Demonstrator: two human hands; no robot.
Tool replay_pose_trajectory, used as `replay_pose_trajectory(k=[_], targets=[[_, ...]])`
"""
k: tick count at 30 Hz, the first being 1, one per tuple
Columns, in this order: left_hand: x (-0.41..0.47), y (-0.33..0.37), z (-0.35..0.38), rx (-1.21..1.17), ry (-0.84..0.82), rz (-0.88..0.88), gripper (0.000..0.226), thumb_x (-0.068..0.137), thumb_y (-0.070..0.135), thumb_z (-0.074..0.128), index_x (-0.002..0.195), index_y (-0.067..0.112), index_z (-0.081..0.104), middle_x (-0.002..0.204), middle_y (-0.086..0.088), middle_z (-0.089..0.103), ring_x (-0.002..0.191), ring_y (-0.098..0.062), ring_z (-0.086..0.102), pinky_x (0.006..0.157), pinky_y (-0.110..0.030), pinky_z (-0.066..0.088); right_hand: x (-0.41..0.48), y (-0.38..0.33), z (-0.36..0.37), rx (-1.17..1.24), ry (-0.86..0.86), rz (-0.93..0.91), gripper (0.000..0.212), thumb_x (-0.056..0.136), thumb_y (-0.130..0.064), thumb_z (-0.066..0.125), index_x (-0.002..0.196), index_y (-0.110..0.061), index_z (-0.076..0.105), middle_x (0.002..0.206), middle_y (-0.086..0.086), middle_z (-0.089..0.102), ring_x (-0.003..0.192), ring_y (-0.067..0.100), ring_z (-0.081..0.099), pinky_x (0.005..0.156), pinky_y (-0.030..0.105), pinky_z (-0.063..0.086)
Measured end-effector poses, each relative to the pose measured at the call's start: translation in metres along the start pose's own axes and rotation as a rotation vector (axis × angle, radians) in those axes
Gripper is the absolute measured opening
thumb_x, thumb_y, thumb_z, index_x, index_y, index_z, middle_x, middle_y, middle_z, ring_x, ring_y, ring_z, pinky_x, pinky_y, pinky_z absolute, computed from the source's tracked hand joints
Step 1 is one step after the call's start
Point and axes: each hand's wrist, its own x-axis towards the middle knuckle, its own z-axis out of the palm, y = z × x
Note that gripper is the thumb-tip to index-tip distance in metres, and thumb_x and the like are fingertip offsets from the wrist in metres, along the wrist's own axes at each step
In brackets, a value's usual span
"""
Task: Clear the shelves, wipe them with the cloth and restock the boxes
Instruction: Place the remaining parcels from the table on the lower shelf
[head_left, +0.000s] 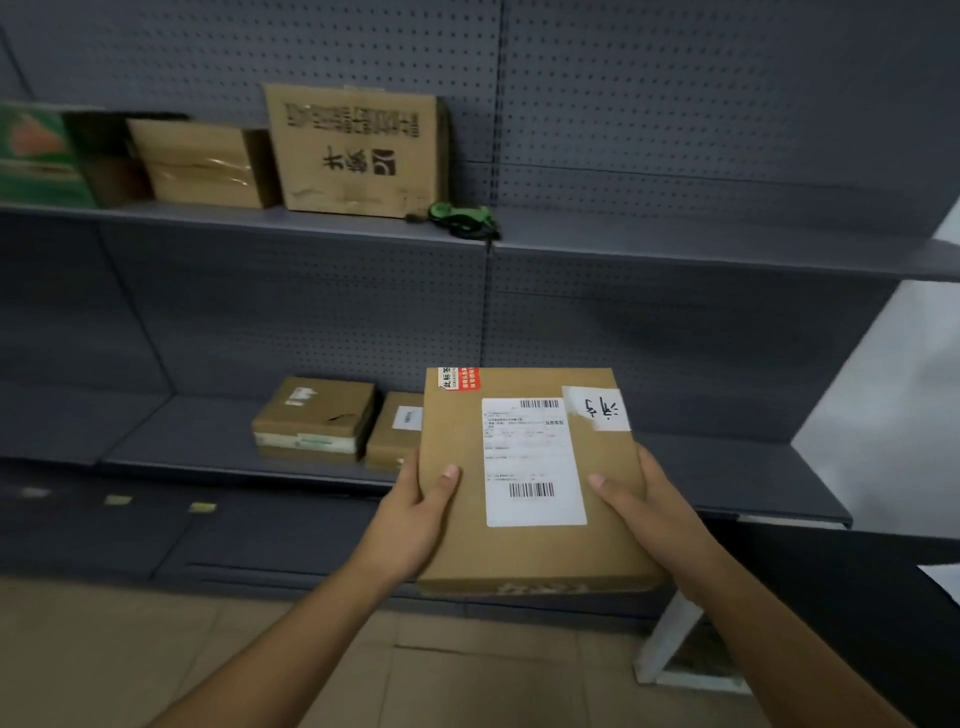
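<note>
A flat brown cardboard box (452, 540) with a white shipping label is held in front of the lower shelf (727, 467). My left hand (415, 514) grips its left edge, thumb on top. My right hand (644, 509) grips its right edge, thumb on top as well. Two small brown boxes, one (314, 418) and another (392, 431), lie on the lower shelf just left of the held box. On the upper shelf (675, 244) a tall brown box (358, 150) leans upright, with a taped brown box (200, 163) and a green box (39, 156) to its left.
A green and black tool (462, 218) lies on the upper shelf beside the tall box. Grey pegboard backs both shelves. A white frame (670, 644) stands on the tiled floor at lower right. The right halves of both shelves hold nothing.
</note>
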Motion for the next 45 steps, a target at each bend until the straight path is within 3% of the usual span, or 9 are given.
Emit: replay_pose_trajectory(k=[6, 13, 20, 24, 28, 35, 40, 45], targets=[[0.002, -0.023, -0.099, -0.025, 0.101, -0.030, 0.045, 0.099, 0.053, 0.052, 0.142, 0.044, 0.045, 0.122, 0.024, 0.063, 0.105, 0.006, 0.060, 0.078, -0.015, 0.045, 0.015, -0.039, 0.100, -0.008, -0.104, -0.038, 0.054, 0.095, -0.042, 0.067, 0.141, -0.047, 0.041, 0.117, -0.020, 0.067, 0.101, 0.004, 0.067, 0.073, 0.026, 0.052], [-0.001, -0.044, -0.187, -0.040, 0.241, -0.083, 0.034, 0.100, 0.052, 0.050, 0.133, 0.047, 0.045, 0.114, 0.027, 0.063, 0.101, 0.008, 0.060, 0.075, -0.014, 0.044, 0.034, -0.078, 0.194, -0.049, -0.260, -0.090, 0.048, 0.096, -0.041, 0.066, 0.136, -0.050, 0.042, 0.116, -0.021, 0.067, 0.097, -0.002, 0.067, 0.071, 0.020, 0.049], [0.003, -0.064, -0.263, -0.044, 0.441, -0.128, 0.046, 0.099, 0.055, 0.051, 0.142, 0.042, 0.044, 0.120, 0.025, 0.063, 0.107, 0.002, 0.061, 0.091, -0.027, 0.046, 0.069, -0.113, 0.288, -0.090, -0.427, -0.166, 0.038, 0.097, -0.039, 0.066, 0.126, -0.051, 0.045, 0.115, -0.022, 0.066, 0.097, -0.003, 0.065, 0.070, 0.018, 0.048], [0.013, -0.076, -0.298, -0.059, 0.542, -0.159, 0.048, 0.099, 0.055, 0.051, 0.144, 0.040, 0.043, 0.122, 0.024, 0.063, 0.109, -0.001, 0.063, 0.091, -0.027, 0.047, 0.096, -0.127, 0.341, -0.093, -0.542, -0.186, 0.046, 0.097, -0.041, 0.064, 0.136, -0.048, 0.042, 0.115, -0.021, 0.065, 0.099, 0.001, 0.064, 0.071, 0.022, 0.049], [0.028, -0.079, -0.330, -0.072, 0.631, -0.184, 0.040, 0.100, 0.053, 0.050, 0.138, 0.043, 0.043, 0.117, 0.027, 0.063, 0.104, 0.003, 0.063, 0.082, -0.020, 0.047, 0.128, -0.142, 0.393, -0.113, -0.627, -0.214, 0.044, 0.098, -0.040, 0.063, 0.136, -0.046, 0.042, 0.114, -0.021, 0.064, 0.099, 0.001, 0.063, 0.071, 0.022, 0.049], [0.053, -0.091, -0.370, -0.081, 0.782, -0.231, 0.041, 0.100, 0.053, 0.050, 0.140, 0.041, 0.047, 0.122, 0.019, 0.066, 0.106, -0.003, 0.064, 0.095, -0.031, 0.049, 0.173, -0.165, 0.464, -0.154, -0.761, -0.263, 0.037, 0.098, -0.040, 0.063, 0.128, -0.051, 0.044, 0.115, -0.021, 0.066, 0.102, 0.002, 0.063, 0.078, 0.026, 0.051], [0.060, -0.097, -0.397, -0.093, 0.827, -0.260, 0.046, 0.101, 0.053, 0.048, 0.144, 0.040, 0.042, 0.122, 0.018, 0.064, 0.105, -0.004, 0.064, 0.086, -0.026, 0.047, 0.185, -0.178, 0.505, -0.161, -0.837, -0.265, 0.038, 0.098, -0.040, 0.063, 0.132, -0.047, 0.045, 0.118, -0.016, 0.067, 0.103, 0.004, 0.065, 0.075, 0.024, 0.051], [0.070, -0.107, -0.437, -0.088, 0.861, -0.260, 0.052, 0.099, 0.056, 0.049, 0.147, 0.039, 0.041, 0.123, 0.019, 0.064, 0.107, -0.004, 0.064, 0.092, -0.030, 0.049, 0.193, -0.193, 0.549, -0.146, -0.864, -0.266, 0.042, 0.099, -0.039, 0.062, 0.135, -0.045, 0.043, 0.117, -0.020, 0.065, 0.103, 0.001, 0.063, 0.073, 0.022, 0.050]])
